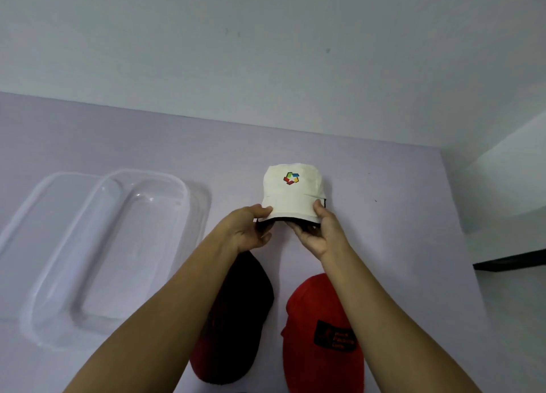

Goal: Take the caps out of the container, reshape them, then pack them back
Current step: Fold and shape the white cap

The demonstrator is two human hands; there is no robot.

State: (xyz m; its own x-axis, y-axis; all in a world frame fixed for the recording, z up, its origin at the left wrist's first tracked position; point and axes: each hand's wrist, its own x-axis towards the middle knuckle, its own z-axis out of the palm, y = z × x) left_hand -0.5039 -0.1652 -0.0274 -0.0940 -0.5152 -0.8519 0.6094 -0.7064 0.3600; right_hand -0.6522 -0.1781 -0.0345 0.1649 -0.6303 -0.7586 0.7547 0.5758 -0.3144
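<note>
White cap (291, 196) (logo (291, 178) showing), two-handed grip

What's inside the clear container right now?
No caps show inside the clear container; the lilac table shows through its bottom. The left forearm covers only its near right corner.

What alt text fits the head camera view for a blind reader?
Left hand and right hand grip a white cap by its lower edge at a pale table. A dark cap and a red cap lie nearer; a clear container sits left.
</note>
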